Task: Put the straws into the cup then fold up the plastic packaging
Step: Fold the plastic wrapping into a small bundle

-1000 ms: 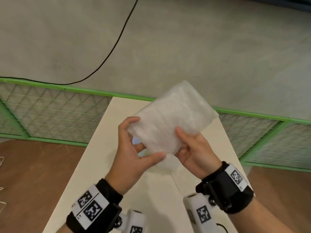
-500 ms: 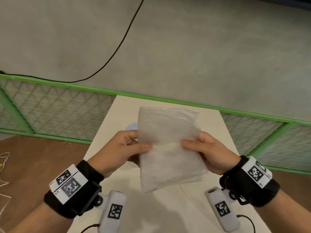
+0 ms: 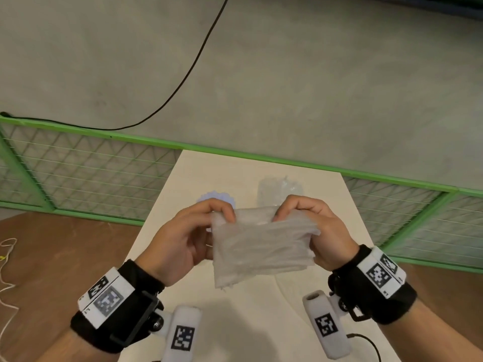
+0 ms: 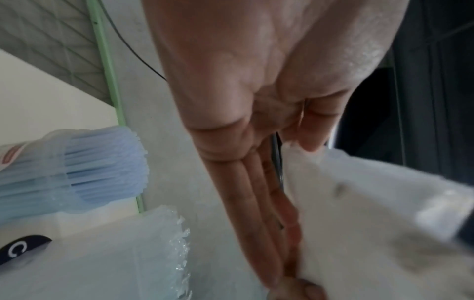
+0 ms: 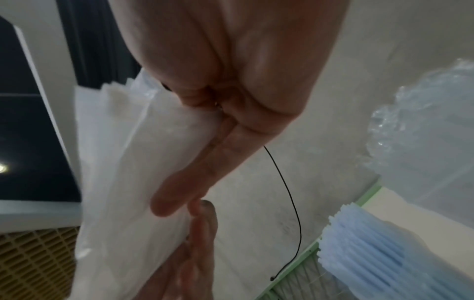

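I hold the plastic packaging (image 3: 261,246) up in the air above the tabletop (image 3: 261,322), stretched between both hands. My left hand (image 3: 183,239) pinches its upper left corner between thumb and curled fingers; my right hand (image 3: 316,231) pinches the upper right corner the same way (the film hangs creased below). Beyond my hands, the blue straws (image 4: 102,162) stand bunched in the clear cup (image 4: 51,172), with a second crinkled clear wrapper (image 3: 281,190) just beside it on the tabletop.
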Available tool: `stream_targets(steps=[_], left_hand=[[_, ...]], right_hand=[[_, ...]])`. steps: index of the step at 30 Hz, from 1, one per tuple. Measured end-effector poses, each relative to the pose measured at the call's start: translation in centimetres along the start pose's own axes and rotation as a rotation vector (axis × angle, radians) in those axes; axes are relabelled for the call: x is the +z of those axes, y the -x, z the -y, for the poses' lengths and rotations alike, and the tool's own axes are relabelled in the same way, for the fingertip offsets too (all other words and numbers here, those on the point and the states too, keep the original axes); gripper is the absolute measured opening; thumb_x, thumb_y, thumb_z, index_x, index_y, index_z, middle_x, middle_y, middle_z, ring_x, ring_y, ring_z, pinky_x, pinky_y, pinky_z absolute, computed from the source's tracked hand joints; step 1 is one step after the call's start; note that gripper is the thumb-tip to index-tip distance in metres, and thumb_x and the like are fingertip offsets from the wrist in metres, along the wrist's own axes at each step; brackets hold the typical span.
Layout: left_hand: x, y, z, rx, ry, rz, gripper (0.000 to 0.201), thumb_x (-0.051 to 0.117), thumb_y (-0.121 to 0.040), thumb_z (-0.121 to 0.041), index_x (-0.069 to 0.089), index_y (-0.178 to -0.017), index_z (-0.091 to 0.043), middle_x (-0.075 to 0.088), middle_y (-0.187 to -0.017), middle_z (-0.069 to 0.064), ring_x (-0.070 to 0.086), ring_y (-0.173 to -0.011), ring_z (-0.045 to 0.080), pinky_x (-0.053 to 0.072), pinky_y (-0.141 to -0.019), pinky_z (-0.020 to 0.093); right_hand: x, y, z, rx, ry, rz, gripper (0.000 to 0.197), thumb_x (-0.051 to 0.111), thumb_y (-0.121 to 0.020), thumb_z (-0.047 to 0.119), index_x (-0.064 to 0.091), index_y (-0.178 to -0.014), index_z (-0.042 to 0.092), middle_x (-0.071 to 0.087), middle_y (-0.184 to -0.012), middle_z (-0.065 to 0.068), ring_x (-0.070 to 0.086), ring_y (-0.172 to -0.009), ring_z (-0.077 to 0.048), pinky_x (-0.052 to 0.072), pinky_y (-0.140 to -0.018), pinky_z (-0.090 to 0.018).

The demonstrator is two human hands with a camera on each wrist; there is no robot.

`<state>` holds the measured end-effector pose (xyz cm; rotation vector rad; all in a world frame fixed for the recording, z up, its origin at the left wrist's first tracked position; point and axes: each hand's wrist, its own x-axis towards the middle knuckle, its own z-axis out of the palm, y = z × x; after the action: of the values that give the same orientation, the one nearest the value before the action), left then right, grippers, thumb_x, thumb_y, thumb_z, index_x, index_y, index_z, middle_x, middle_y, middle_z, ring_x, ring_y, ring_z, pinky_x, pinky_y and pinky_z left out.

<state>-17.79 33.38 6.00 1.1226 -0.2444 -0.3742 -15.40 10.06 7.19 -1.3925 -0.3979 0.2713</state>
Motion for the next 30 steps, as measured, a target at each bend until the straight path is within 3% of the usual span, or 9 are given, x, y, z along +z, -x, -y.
stream_targets(steps=[4,7,11,13,18,22,25,27,30], left_hand=[[-0.5,0.6,0.2,-0.014,-0.064,0.076,0.041,0.069,-0.080,-0.037,0.059,-0.119,-0.030,0.064,-0.088,0.005,0.063,-0.063,0.022,0.054,-0.056,0.033],[0.0,1.0,0.2,0.033,-0.223,-0.002,0.020,0.068,-0.087,-0.014,0.075,-0.103,-0.025,0.072,-0.099,-0.001,0.068,-0.076,0.018,0.055,-0.060,0.030],[0.0,1.0,0.7,0.096,-0.432,-0.140,0.023,0.066,-0.088,-0.012,0.076,-0.100,-0.029,0.074,-0.100,-0.006,0.067,-0.070,0.018,0.056,-0.065,0.029],[0.1,0.8,0.8,0.135,-0.495,-0.181,0.021,0.073,-0.084,-0.017,0.076,-0.099,-0.031,0.071,-0.108,-0.009,0.066,-0.068,0.018,0.056,-0.065,0.030],[-0.6,1.0,0.9,0.085,-0.339,-0.144,0.040,0.088,-0.064,-0.023,0.075,-0.101,-0.027,0.068,-0.116,-0.010,0.072,-0.078,0.021,0.057,-0.064,0.030],[-0.1,0.8,1.6,0.098,-0.455,-0.143,0.049,0.083,-0.071,-0.001,0.071,-0.105,-0.033,0.060,-0.124,-0.017,0.073,-0.081,0.022,0.058,-0.063,0.034],[0.0,0.2,2.2,0.101,-0.465,-0.136,0.051,0.078,-0.074,0.004,0.070,-0.106,-0.035,0.059,-0.125,-0.016,0.073,-0.081,0.022,0.059,-0.065,0.036],[0.2,-0.1,2.7,0.082,-0.432,-0.116,0.052,0.076,-0.075,0.007,0.070,-0.106,-0.034,0.060,-0.125,-0.012,0.073,-0.081,0.023,0.060,-0.067,0.035],[0.7,-0.2,3.4,0.059,-0.400,-0.097,0.052,0.074,-0.076,0.010,0.070,-0.109,-0.030,0.063,-0.123,-0.009,0.073,-0.076,0.020,0.059,-0.065,0.028]], right_hand=[[0.1,-0.4,-0.1,-0.063,0.144,0.016,0.031,0.040,-0.077,-0.002,0.070,-0.070,0.002,0.069,-0.070,-0.004,0.063,-0.063,-0.015,0.048,-0.057,-0.022],[0.0,-0.3,-0.1,-0.018,0.138,-0.018,0.032,0.040,-0.075,0.003,0.072,-0.075,0.007,0.067,-0.074,-0.007,0.060,-0.068,-0.022,0.045,-0.060,-0.026],[0.1,-0.4,0.5,0.186,-0.100,0.041,0.050,0.042,-0.082,0.042,0.060,-0.126,0.026,0.065,-0.111,-0.018,0.060,-0.093,-0.029,0.044,-0.067,-0.035],[0.4,-0.8,0.0,0.228,0.037,-0.020,0.056,0.048,-0.080,0.058,0.049,-0.133,0.040,0.066,-0.111,-0.010,0.063,-0.091,-0.021,0.044,-0.067,-0.033],[-0.2,-0.8,-1.8,0.243,0.031,0.030,0.072,0.067,-0.080,0.005,0.038,-0.141,0.032,0.067,-0.109,-0.015,0.066,-0.094,-0.025,0.055,-0.074,-0.031],[0.5,-0.8,-2.6,0.249,-0.058,-0.127,0.048,0.059,-0.083,0.029,0.056,-0.129,0.020,0.066,-0.115,-0.006,0.062,-0.103,-0.025,0.053,-0.074,-0.033],[1.8,-1.3,-3.9,0.157,0.169,-0.376,0.046,0.052,-0.092,0.054,0.065,-0.101,0.011,0.071,-0.095,-0.002,0.068,-0.088,-0.020,0.053,-0.076,-0.038],[1.9,-1.4,-4.9,0.034,0.372,-0.516,0.038,0.052,-0.097,0.047,0.055,-0.077,0.015,0.059,-0.069,0.010,0.056,-0.065,-0.009,0.046,-0.065,-0.032],[1.5,-0.8,-6.2,-0.095,0.577,-0.598,0.034,0.050,-0.101,0.034,0.045,-0.074,0.014,0.047,-0.062,0.011,0.043,-0.056,-0.002,0.039,-0.055,-0.023]])
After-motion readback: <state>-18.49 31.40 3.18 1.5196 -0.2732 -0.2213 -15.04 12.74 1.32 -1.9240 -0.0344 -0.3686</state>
